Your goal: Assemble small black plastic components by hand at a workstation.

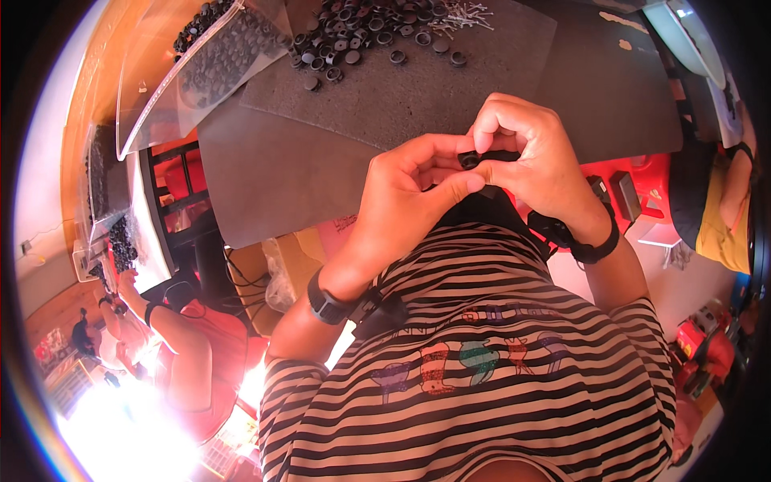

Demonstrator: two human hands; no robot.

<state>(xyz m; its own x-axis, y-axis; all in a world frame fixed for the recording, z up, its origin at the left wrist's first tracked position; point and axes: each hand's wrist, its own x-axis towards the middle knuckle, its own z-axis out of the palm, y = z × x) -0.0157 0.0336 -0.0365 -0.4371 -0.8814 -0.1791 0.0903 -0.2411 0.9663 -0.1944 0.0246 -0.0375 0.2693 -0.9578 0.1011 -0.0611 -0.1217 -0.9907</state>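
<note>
Above the near edge of the dark table [297, 169], my two hands meet at a small black round cap-like part [469, 161]. My left hand [401, 185] pinches it from the left between thumb and fingers. From the other side my right hand [536, 149] closes on the same part with thumb and forefinger. Whether a second piece sits inside it is too small to tell. On a grey mat [450, 96] farther off lies a heap of black round caps and rings [361, 32]. Thin silvery pins or screws [464, 18] are scattered beside the heap.
A clear plastic container [173, 100] with many black parts stands at the far left. Co-workers sit at the left [201, 353] and the right [727, 213]. Red stools [649, 185] and a cardboard box [255, 281] are below table level. A pale basin [687, 36] is at the far right.
</note>
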